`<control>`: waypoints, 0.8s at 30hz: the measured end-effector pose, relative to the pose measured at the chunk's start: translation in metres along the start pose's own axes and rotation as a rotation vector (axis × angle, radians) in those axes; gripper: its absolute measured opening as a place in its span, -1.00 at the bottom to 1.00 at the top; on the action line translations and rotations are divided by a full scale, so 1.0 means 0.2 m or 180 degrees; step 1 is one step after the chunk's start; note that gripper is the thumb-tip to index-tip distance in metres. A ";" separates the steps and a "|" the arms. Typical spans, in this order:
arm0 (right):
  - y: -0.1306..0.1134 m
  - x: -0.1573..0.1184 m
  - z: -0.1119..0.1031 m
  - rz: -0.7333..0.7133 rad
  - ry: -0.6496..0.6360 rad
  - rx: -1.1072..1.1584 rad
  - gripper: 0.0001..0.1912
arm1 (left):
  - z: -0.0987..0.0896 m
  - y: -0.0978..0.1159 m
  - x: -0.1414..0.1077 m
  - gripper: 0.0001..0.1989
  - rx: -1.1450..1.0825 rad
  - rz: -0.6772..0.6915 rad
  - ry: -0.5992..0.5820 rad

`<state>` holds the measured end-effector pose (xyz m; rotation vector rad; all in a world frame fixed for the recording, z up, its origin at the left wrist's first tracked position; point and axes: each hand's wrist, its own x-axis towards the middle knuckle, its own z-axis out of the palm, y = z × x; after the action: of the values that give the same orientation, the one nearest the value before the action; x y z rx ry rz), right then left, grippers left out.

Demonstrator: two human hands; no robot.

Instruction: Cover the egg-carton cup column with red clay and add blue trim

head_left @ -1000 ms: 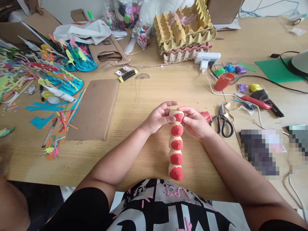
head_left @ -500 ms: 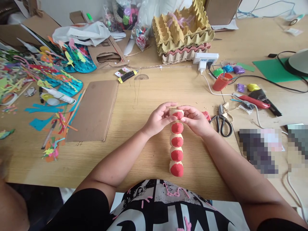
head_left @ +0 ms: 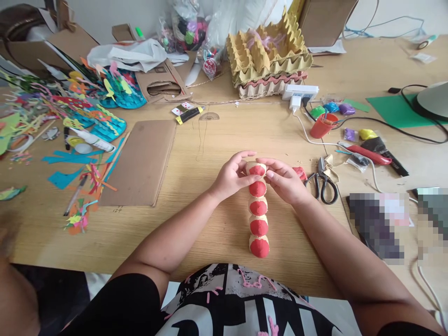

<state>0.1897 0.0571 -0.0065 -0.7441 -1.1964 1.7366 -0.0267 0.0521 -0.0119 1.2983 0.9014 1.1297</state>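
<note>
A strip of egg-carton cups (head_left: 258, 208) with red domed tops lies lengthwise on the wooden table in front of me. My left hand (head_left: 231, 176) is at the far end of the strip, its thumb resting over the front of the farthest cup and its fingers curled behind. On the other side of that same cup is my right hand (head_left: 284, 179), thumb and fingertips close against its edge. The nearer cups are untouched, and each shows a red patch on a pale cream base.
Scissors (head_left: 322, 182) and a red packet lie right of my right hand. A cardboard sheet (head_left: 140, 161) and paper scraps are at left. Egg trays (head_left: 269, 60), a power strip (head_left: 300, 91) and a red cup (head_left: 324, 126) stand farther back. Another person's arm shows at lower left.
My right hand's thumb and fingers have eased slightly away from the farthest cup, showing more of it. The view has shifted a little.
</note>
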 end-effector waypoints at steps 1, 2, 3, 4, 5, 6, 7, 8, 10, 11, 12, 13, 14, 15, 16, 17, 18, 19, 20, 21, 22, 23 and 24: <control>0.00 0.00 0.01 -0.0017 0.0035 0.0002 -0.45 | 0.00 0.00 0.00 -0.17 0.0013 -0.0006 0.0015; 0.01 0.00 0.01 -0.0034 0.0074 0.0007 -0.45 | 0.00 0.00 0.00 -0.17 0.0022 -0.0010 0.0022; 0.01 0.00 0.02 -0.0047 0.0113 0.0009 -0.45 | 0.00 0.00 0.00 -0.17 0.0027 -0.0010 0.0031; 0.02 0.01 0.03 -0.0055 0.0153 0.0006 -0.45 | 0.01 0.00 0.00 -0.17 0.0023 -0.0010 0.0037; 0.03 0.01 0.03 -0.0064 0.0193 0.0001 -0.45 | 0.00 0.00 0.00 -0.18 0.0008 -0.0014 0.0034; 0.03 0.01 0.03 -0.0079 0.0234 -0.0005 -0.45 | 0.00 0.00 0.00 -0.18 -0.0028 -0.0028 0.0013; 0.04 0.01 0.03 -0.0101 0.0271 -0.0015 -0.45 | 0.00 0.00 0.00 -0.16 -0.0088 -0.0051 -0.0032; 0.05 0.02 0.03 -0.0126 0.0303 -0.0037 -0.45 | 0.00 -0.01 0.01 -0.13 -0.0173 -0.0081 -0.0105; 0.05 0.02 0.02 -0.0189 0.0355 -0.0117 -0.43 | -0.01 -0.01 0.02 -0.07 -0.0405 -0.0146 -0.0283; 0.05 0.02 0.02 -0.0219 0.0368 -0.0168 -0.42 | -0.01 -0.01 0.02 -0.07 -0.0518 -0.0172 -0.0341; 0.05 0.02 0.01 -0.0242 0.0371 -0.0220 -0.41 | -0.01 -0.01 0.02 -0.08 -0.0600 -0.0193 -0.0356; 0.05 0.01 0.01 -0.0259 0.0364 -0.0262 -0.41 | -0.01 -0.02 0.02 -0.10 -0.0647 -0.0213 -0.0341; 0.05 0.01 0.01 -0.0275 0.0353 -0.0290 -0.42 | -0.01 -0.01 0.02 -0.12 -0.0656 -0.0233 -0.0302; 0.05 0.01 0.01 -0.0293 0.0336 -0.0302 -0.43 | 0.00 -0.01 0.02 -0.14 -0.0635 -0.0257 -0.0262; 0.05 0.01 0.02 -0.0311 0.0321 -0.0301 -0.45 | 0.00 -0.01 0.02 -0.14 -0.0600 -0.0281 -0.0230; 0.04 0.01 0.02 -0.0333 0.0308 -0.0289 -0.47 | 0.00 -0.01 0.02 -0.13 -0.0568 -0.0297 -0.0206; 0.04 0.00 0.02 -0.0352 0.0298 -0.0275 -0.48 | 0.00 -0.01 0.02 -0.13 -0.0540 -0.0300 -0.0190; 0.04 0.00 0.02 -0.0364 0.0291 -0.0267 -0.48 | 0.00 -0.01 0.02 -0.12 -0.0516 -0.0292 -0.0181; 0.04 0.00 0.02 -0.0361 0.0288 -0.0271 -0.48 | 0.00 -0.01 0.02 -0.12 -0.0500 -0.0276 -0.0182; 0.04 0.00 0.02 -0.0343 0.0286 -0.0280 -0.47 | -0.01 -0.01 0.02 -0.12 -0.0500 -0.0259 -0.0183; 0.04 0.00 0.02 -0.0313 0.0285 -0.0287 -0.46 | -0.01 -0.01 0.02 -0.11 -0.0522 -0.0249 -0.0187; 0.04 0.01 0.03 -0.0280 0.0289 -0.0285 -0.44 | -0.01 -0.02 0.03 -0.09 -0.0574 -0.0248 -0.0191; 0.04 0.01 0.03 -0.0254 0.0300 -0.0272 -0.43 | -0.01 -0.02 0.03 -0.07 -0.0659 -0.0255 -0.0194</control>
<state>0.1815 0.0554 -0.0128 -0.8092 -1.2254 1.5763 -0.0267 0.0586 -0.0155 1.1120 0.7636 1.0850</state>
